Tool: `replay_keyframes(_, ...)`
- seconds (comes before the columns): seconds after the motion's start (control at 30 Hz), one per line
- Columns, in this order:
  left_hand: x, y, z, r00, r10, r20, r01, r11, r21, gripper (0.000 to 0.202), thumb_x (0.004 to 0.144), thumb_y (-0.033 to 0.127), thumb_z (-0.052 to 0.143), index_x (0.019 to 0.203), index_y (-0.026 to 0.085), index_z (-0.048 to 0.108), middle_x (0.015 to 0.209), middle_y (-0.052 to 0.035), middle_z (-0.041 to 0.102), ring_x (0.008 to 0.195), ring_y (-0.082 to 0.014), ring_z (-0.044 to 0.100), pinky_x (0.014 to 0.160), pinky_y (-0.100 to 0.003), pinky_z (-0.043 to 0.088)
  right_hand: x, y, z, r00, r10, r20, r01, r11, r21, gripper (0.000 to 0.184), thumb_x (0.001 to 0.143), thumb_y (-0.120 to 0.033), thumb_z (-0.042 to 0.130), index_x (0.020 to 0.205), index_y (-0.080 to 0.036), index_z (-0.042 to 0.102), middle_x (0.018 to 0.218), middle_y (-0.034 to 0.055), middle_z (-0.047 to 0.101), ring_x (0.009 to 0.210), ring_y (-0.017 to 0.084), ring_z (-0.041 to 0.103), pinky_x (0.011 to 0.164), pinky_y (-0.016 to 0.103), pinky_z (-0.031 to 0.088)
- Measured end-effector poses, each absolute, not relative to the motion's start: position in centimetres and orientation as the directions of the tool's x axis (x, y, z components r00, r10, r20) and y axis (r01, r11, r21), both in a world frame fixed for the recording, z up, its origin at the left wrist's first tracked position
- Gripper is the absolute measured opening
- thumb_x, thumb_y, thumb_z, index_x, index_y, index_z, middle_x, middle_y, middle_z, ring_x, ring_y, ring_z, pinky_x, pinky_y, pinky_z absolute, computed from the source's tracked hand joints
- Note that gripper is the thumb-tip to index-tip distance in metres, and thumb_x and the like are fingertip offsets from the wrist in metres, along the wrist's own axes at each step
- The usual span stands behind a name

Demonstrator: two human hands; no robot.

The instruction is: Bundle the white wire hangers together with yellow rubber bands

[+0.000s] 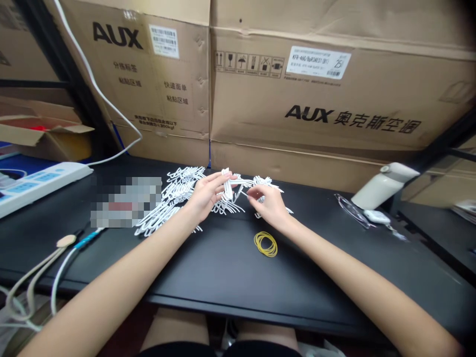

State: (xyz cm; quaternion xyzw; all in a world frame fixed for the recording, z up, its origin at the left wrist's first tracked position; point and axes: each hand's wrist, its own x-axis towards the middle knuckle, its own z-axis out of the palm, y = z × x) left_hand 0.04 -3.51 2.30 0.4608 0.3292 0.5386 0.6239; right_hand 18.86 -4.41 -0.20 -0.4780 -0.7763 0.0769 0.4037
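Note:
My left hand (206, 196) is closed around a small bundle of thin white bent strands (228, 188), held above the table. Just to its right, my right hand (268, 202) has thumb and forefinger pinched together by the tip of a thin white piece; whether it grips that piece is hard to make out. Several bundles of white strands with hooked ends (176, 191) lie to the left of and beneath my hands. More of these white strands (266, 182) show behind my right hand. Nearer to me, a loose coil of yellow rubber bands (266, 244) rests on the black table (208, 267).
Large cardboard boxes (253, 124) stand along the back. To the right are a white bottle (383, 186), glasses (351, 210) and a small white case (377, 217). On the left lie a power strip (48, 186), a blurred-out packet (126, 202) and cables (63, 267).

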Motion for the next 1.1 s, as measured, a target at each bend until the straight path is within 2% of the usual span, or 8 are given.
replay_keyframes(0.23,0.0,-3.7,2.4,0.214,0.973,0.083,-0.347,-0.003,0.938,0.034,0.067,0.036,0.075,0.094,0.018,0.070,0.109,-0.0112,0.069,0.093,-0.0219,0.065,0.075,-0.031,0.051,20.1,-4.4,2.5,0.004,0.755,0.655,0.571,0.536,-0.622,0.010,0.075,-0.022,0.061,0.080,-0.016,0.067,0.076,0.0052,0.070,0.069,0.018,0.065,0.071,0.032,0.052)
replay_keyframes(0.33,0.1,-4.0,2.5,0.268,0.960,0.085,-0.282,-0.007,0.959,0.033,0.068,0.038,0.073,0.095,0.019,0.071,0.113,-0.0111,0.068,0.098,-0.0225,0.063,0.080,-0.032,0.049,21.2,-4.1,3.7,0.104,0.709,0.697,0.548,0.544,-0.635,0.013,0.074,-0.024,0.064,0.082,-0.015,0.068,0.079,0.0062,0.070,0.071,0.019,0.065,0.074,0.034,0.053)
replay_keyframes(0.4,0.3,-4.3,2.6,0.305,0.949,0.082,-0.221,-0.014,0.975,0.033,0.069,0.039,0.073,0.095,0.019,0.072,0.114,-0.0114,0.067,0.105,-0.0241,0.060,0.082,-0.033,0.047,21.9,-3.9,4.4,0.115,0.722,0.683,0.497,0.553,-0.669,0.014,0.073,-0.026,0.067,0.081,-0.016,0.068,0.079,0.0062,0.070,0.073,0.019,0.066,0.075,0.035,0.053)
replay_keyframes(0.53,0.5,-4.6,2.6,0.324,0.943,0.077,-0.147,-0.030,0.989,0.035,0.067,0.040,0.074,0.096,0.021,0.073,0.114,-0.0103,0.067,0.110,-0.0251,0.056,0.082,-0.033,0.046,22.8,-4.1,5.8,-0.012,0.833,0.553,0.370,0.517,-0.772,0.020,0.066,-0.029,0.075,0.079,-0.016,0.069,0.076,0.0056,0.070,0.071,0.019,0.066,0.072,0.035,0.055)
replay_keyframes(0.7,0.4,-4.6,2.6,0.316,0.946,0.069,-0.106,-0.037,0.994,0.038,0.067,0.041,0.074,0.100,0.022,0.072,0.113,-0.0103,0.067,0.109,-0.0245,0.057,0.080,-0.032,0.045,22.9,-4.9,6.9,-0.173,0.898,0.403,0.342,0.439,-0.831,0.024,0.062,-0.032,0.078,0.077,-0.015,0.070,0.072,0.0054,0.070,0.068,0.018,0.066,0.066,0.031,0.055)
replay_keyframes(0.8,0.4,-4.6,2.6,0.325,0.943,0.075,-0.104,-0.043,0.994,0.037,0.069,0.041,0.073,0.101,0.022,0.071,0.115,-0.0105,0.066,0.111,-0.0249,0.056,0.081,-0.032,0.044,22.6,-5.0,6.6,-0.224,0.900,0.375,0.348,0.433,-0.831,0.025,0.062,-0.033,0.078,0.077,-0.015,0.070,0.070,0.0049,0.070,0.065,0.017,0.065,0.063,0.030,0.054)
replay_keyframes(1.1,0.6,-4.8,2.7,0.309,0.948,0.083,-0.131,-0.044,0.990,0.036,0.066,0.041,0.074,0.097,0.022,0.072,0.108,-0.0079,0.068,0.099,-0.0225,0.059,0.078,-0.031,0.044,21.3,-5.2,5.7,-0.304,0.888,0.345,0.360,0.442,-0.822,0.027,0.061,-0.036,0.078,0.074,-0.014,0.070,0.068,0.0051,0.070,0.065,0.018,0.066,0.063,0.031,0.054)
